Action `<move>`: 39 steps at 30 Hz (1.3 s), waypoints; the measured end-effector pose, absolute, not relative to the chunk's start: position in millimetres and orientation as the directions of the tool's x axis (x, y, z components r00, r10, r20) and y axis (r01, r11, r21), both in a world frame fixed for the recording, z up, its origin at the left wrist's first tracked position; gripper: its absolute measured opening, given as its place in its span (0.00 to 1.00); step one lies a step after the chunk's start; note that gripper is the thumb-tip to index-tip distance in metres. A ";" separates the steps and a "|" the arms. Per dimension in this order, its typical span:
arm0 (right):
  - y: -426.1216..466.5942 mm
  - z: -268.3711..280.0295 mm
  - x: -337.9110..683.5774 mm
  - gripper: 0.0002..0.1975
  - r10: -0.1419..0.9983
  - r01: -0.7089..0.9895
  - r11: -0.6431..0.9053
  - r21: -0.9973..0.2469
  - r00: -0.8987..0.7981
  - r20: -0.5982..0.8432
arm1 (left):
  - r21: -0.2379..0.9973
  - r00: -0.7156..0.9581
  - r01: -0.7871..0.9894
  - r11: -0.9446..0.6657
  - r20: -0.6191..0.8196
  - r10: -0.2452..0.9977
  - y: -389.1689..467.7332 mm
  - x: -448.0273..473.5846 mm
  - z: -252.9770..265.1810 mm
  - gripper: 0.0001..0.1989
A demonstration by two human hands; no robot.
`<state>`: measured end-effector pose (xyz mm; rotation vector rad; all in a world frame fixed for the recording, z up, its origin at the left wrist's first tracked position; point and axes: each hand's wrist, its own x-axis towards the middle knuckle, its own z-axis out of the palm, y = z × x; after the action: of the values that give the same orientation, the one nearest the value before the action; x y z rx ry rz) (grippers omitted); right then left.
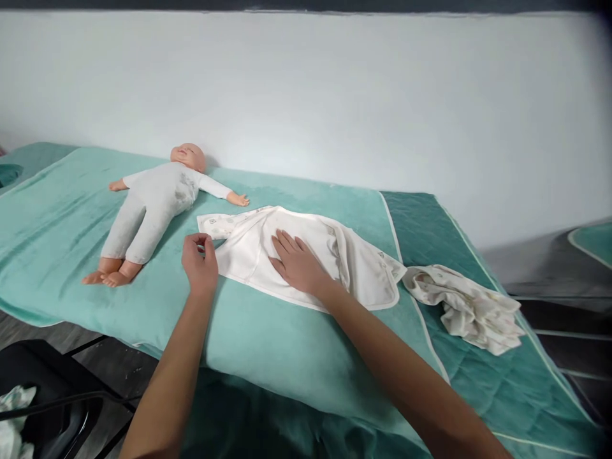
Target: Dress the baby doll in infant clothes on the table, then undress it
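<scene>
A white baby shirt (pixel 248 252) with small printed marks on its sleeves lies spread on the green bed cover. My right hand (pixel 301 264) rests flat on the middle of it, fingers stretched out. At the shirt's left edge, just below one sleeve, my left hand (pixel 199 262) is closed in a pinch. Whether any cloth is between those fingertips is hidden. To the left, a baby doll (pixel 160 185) in a white body suit lies on its back, arms out, its head toward the wall. Neither hand touches it.
A crumpled printed white cloth (pixel 466 306) lies right of the shirt on the darker quilted cover (pixel 507 382). The light green cover (pixel 268 347) reaches the bed's front edge. Behind stands a white wall (pixel 306 95). A black chair (pixel 43 376) with cloth on it is at lower left.
</scene>
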<state>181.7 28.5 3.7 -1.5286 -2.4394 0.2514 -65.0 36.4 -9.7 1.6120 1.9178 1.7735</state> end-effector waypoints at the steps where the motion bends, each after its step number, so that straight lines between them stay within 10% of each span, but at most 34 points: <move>1: 20.8 6.4 191.2 0.28 0.899 0.828 0.434 -0.355 -0.422 0.116 | 0.758 -0.442 0.616 -0.215 0.559 0.702 36.9 -65.0 -10.2 0.04; 7: 17.1 26.6 292.1 0.25 0.976 0.736 0.188 -0.651 -0.065 0.209 | 0.710 -0.363 0.666 -0.230 0.577 0.732 39.8 -64.2 -11.9 0.08; 10: 24.9 23.5 346.2 0.21 0.926 0.857 -0.075 -0.510 0.250 0.283 | 0.639 -0.251 0.717 -0.279 0.610 0.751 39.6 -57.0 -7.6 0.09; 14: 22.7 9.6 387.0 0.23 0.929 0.874 -0.331 -0.357 0.368 0.040 | 0.557 0.010 0.711 -0.430 0.603 0.798 37.1 -21.7 7.4 0.10; 19: 14.4 5.1 405.2 0.21 0.962 0.845 -0.262 -0.466 0.266 -0.058 | 0.533 0.398 0.628 -0.567 0.406 0.823 52.4 63.6 19.4 0.14; 24: 31.3 14.6 412.0 0.15 0.856 0.602 -0.277 -0.749 0.508 0.092 | 0.422 0.644 0.631 -0.650 0.182 0.743 92.8 140.1 8.5 0.20; 39: 99.4 6.2 441.8 0.14 0.670 0.692 -0.280 -0.666 0.637 0.381 | 0.245 0.579 0.773 -0.585 0.105 0.809 144.1 204.8 -3.4 0.30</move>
<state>441.8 99.4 6.2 -2.0021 -1.0653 -0.0321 204.8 144.1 -3.4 2.6348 1.3320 0.3065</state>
